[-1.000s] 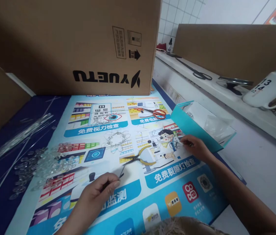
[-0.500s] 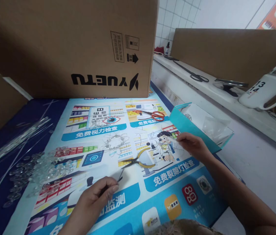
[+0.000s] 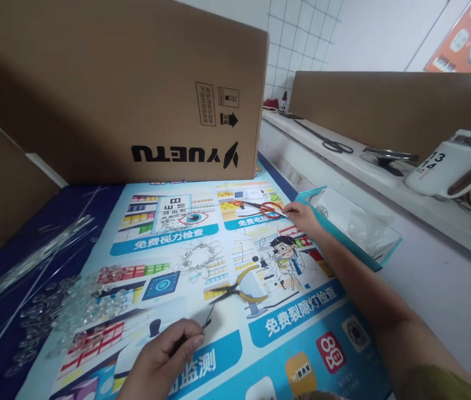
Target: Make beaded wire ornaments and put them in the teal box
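Head view, YUETU box [image 3: 135, 100] behind poster, my right hand [image 3: 302, 215] fingers touching red scissors [image 3: 269, 208], left hand [image 3: 164, 355] pinching thin wire [image 3: 207, 322].

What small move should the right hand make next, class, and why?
Probably close the fingers on the red-handled scissors. The right hand is stretched out with its fingertips at the handles, not yet gripping, while the left hand pinches a thin wire near the yellow pliers.
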`<state>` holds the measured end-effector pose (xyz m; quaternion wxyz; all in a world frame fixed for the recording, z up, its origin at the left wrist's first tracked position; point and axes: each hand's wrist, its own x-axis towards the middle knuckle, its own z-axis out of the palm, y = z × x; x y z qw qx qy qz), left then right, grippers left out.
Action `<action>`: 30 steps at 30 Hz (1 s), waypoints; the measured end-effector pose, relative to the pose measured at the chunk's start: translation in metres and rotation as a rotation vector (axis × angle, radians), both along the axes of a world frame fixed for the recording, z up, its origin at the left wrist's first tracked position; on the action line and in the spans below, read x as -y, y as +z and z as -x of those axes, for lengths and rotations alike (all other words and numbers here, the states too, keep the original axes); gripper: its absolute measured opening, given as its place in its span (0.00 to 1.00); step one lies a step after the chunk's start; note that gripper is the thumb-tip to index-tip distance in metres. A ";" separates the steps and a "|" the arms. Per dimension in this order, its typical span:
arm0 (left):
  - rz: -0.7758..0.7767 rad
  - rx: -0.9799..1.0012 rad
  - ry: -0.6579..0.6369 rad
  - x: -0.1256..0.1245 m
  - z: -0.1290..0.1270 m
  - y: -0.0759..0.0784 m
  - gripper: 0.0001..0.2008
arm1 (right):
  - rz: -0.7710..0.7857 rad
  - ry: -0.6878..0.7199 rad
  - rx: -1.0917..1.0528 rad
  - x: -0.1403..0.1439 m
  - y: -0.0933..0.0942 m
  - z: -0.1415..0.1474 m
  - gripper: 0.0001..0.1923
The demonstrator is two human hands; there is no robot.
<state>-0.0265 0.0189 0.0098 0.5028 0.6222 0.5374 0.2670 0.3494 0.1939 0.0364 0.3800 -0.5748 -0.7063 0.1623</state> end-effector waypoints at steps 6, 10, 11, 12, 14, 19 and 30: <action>0.023 -0.008 -0.008 0.000 0.000 -0.002 0.17 | 0.062 0.068 0.025 0.011 -0.014 0.003 0.10; 0.049 -0.020 -0.012 0.000 0.000 0.000 0.16 | 0.100 0.123 0.051 0.046 -0.016 0.008 0.09; 0.050 -0.019 -0.012 0.000 0.000 0.000 0.16 | 0.105 0.134 0.056 0.055 -0.015 0.009 0.08; 0.048 -0.019 -0.010 0.000 0.000 0.000 0.16 | 0.107 0.144 0.064 0.064 -0.014 0.011 0.08; 0.039 -0.019 -0.007 0.000 0.000 -0.001 0.16 | 0.104 0.157 0.083 0.080 -0.010 0.012 0.07; 0.069 -0.045 -0.057 -0.003 0.004 -0.003 0.17 | -0.007 0.103 0.154 0.093 0.005 0.007 0.08; 0.075 -0.062 -0.097 -0.006 0.005 0.000 0.16 | -0.107 0.217 0.661 0.043 -0.017 0.009 0.13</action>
